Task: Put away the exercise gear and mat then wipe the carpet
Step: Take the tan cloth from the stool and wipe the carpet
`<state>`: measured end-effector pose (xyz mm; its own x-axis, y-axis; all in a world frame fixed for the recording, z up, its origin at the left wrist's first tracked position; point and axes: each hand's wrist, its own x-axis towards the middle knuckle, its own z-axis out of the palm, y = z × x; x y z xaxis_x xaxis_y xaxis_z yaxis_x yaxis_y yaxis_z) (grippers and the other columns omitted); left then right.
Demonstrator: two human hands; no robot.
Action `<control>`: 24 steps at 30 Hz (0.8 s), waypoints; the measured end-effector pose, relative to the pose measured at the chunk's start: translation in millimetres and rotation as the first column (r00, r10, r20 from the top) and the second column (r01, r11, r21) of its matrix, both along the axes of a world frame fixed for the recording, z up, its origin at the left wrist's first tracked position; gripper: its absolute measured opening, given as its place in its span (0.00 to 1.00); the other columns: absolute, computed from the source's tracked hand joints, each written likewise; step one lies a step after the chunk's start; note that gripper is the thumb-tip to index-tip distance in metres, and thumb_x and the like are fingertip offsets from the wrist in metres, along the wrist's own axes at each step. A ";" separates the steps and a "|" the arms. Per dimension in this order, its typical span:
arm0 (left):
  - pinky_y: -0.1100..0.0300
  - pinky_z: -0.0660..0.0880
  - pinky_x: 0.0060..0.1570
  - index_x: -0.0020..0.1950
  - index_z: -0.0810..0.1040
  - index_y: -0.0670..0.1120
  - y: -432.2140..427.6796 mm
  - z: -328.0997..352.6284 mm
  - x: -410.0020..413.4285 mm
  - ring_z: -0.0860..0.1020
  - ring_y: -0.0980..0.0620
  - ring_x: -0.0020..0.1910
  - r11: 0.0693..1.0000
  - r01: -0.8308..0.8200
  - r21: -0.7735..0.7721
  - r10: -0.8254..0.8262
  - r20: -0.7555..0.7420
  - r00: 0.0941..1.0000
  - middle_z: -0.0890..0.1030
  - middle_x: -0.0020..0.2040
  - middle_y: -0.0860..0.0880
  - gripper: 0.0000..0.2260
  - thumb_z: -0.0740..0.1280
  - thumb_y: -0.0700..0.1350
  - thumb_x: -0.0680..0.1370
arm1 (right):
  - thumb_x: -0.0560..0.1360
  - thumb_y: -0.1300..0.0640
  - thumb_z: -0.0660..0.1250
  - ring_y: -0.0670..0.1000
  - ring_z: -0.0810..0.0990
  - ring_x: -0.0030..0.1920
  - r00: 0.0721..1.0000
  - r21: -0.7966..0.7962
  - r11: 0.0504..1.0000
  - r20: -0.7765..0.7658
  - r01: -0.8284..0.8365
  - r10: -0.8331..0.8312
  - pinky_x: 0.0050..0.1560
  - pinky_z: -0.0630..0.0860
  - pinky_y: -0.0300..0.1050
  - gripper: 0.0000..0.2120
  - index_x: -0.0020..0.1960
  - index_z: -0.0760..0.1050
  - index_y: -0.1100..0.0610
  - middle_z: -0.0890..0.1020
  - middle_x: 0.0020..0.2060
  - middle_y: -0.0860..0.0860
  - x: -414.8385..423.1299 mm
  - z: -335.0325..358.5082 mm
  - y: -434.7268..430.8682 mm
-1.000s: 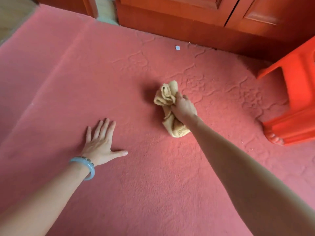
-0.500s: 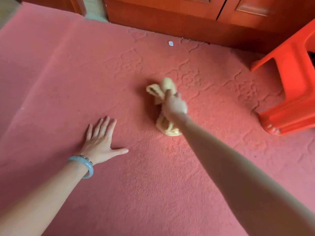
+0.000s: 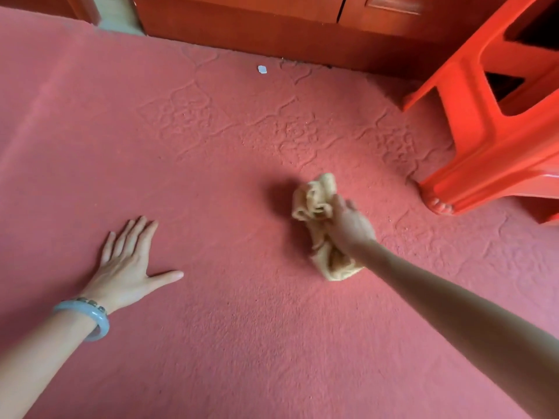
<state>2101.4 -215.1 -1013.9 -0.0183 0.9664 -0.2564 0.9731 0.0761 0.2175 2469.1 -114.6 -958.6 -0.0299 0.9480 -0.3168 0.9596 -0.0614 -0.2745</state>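
Red carpet (image 3: 242, 343) from edge to edge of the head view, embossed with curling lines just left of the orange-red plastic stool (image 3: 499, 152), plain-piled further left of it. Bounded on the far side by a brown wooden cabinet base (image 3: 272, 40) stretching leftward from behind the stool. Far to the stool's left, a pale strip of bare floor (image 3: 118, 16) at the carpet's far edge. Small white scrap (image 3: 262, 69) on the carpet, well left of the stool and close to the cabinet base. Stool foot planted on the carpet, with a band of open pile between it and the wiping spot. Wide open carpet to the left of the stool and on the near side.

Tan cloth (image 3: 314, 198) crumpled on the carpet, left of the stool's foot and apart from it. Gripped round its middle by the right hand (image 3: 351, 226), fingers curled into the folds. One bunch sticking out beyond the knuckles, another spilling under the wrist on the near side. Left hand (image 3: 127, 267) much further left of the stool, flat on the carpet, fingers straight and slightly spread, thumb stretched toward the cloth, well apart from it. Pale blue-grey bangle (image 3: 90, 316) round that wrist.
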 end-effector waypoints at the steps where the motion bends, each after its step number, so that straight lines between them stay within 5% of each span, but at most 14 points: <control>1: 0.51 0.40 0.73 0.77 0.50 0.47 0.4 -0.3 4.4 0.45 0.50 0.76 1.000 0.010 0.005 -0.010 0.000 1.000 0.49 0.78 0.47 0.53 0.51 0.77 0.60 | 0.76 0.49 0.57 0.66 0.76 0.54 0.996 0.028 0.997 0.054 0.075 -0.076 0.50 0.72 0.57 0.19 0.63 0.64 0.58 0.72 0.57 0.62 31.3 -0.3 0.5; 5: 0.53 0.37 0.72 0.77 0.51 0.48 5.2 1.5 20.6 0.45 0.50 0.76 0.994 0.099 0.040 -0.099 0.006 0.995 0.49 0.78 0.47 0.51 0.51 0.76 0.61 | 0.76 0.56 0.58 0.68 0.76 0.53 0.927 0.141 0.949 0.213 0.282 -0.308 0.44 0.70 0.56 0.13 0.60 0.65 0.59 0.72 0.55 0.64 122.8 2.7 -12.9; 8: 0.55 0.35 0.72 0.77 0.52 0.47 2.8 2.9 30.0 0.45 0.51 0.76 0.987 0.156 0.048 -0.156 -0.010 0.988 0.50 0.78 0.47 0.50 0.51 0.76 0.62 | 0.77 0.57 0.57 0.67 0.76 0.51 0.934 0.146 0.952 0.203 0.269 -0.295 0.41 0.67 0.53 0.14 0.61 0.65 0.59 0.72 0.54 0.63 115.2 0.0 -22.2; 13: 0.58 0.32 0.71 0.77 0.51 0.49 -12.0 5.3 44.9 0.44 0.53 0.76 0.948 0.319 -0.012 -0.319 -0.048 0.946 0.50 0.78 0.48 0.48 0.51 0.76 0.64 | 0.78 0.59 0.54 0.65 0.78 0.49 0.990 0.016 0.991 0.051 -0.136 0.135 0.42 0.72 0.53 0.16 0.65 0.61 0.56 0.70 0.56 0.59 -6.5 -5.1 -81.1; 19: 0.56 0.38 0.72 0.77 0.52 0.51 -25.7 7.8 49.6 0.47 0.53 0.75 0.897 0.427 -0.114 -0.434 -0.048 0.899 0.61 0.75 0.43 0.43 0.57 0.62 0.63 | 0.78 0.60 0.57 0.66 0.75 0.52 0.712 0.007 0.721 -0.151 -0.693 0.686 0.40 0.77 0.58 0.20 0.69 0.59 0.59 0.68 0.61 0.62 -71.9 -6.2 -174.5; 21: 0.56 0.38 0.72 0.76 0.54 0.49 -28.9 7.5 51.0 0.49 0.51 0.75 0.889 0.445 -0.108 -0.452 -0.054 0.890 0.61 0.75 0.43 0.42 0.57 0.64 0.64 | 0.77 0.59 0.61 0.64 0.75 0.52 0.676 0.009 0.683 -0.127 -0.731 0.726 0.41 0.77 0.55 0.23 0.69 0.58 0.57 0.69 0.60 0.60 -56.8 -6.9 -174.0; 24: 0.56 0.37 0.72 0.77 0.52 0.51 -31.4 3.6 56.1 0.42 0.57 0.75 0.891 0.445 -0.089 -0.450 -0.035 0.893 0.56 0.76 0.48 0.46 0.56 0.73 0.65 | 0.76 0.52 0.63 0.61 0.75 0.54 0.849 -0.003 0.854 -0.107 -0.520 0.517 0.43 0.73 0.52 0.25 0.69 0.59 0.57 0.69 0.57 0.57 -11.4 -3.8 -145.9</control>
<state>2157.5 -246.5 -1010.3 0.3959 0.8528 -0.3405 0.9178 -0.3557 0.1761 2457.7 -260.5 -962.4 -0.5468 0.7758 -0.3150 0.8226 0.4275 -0.3750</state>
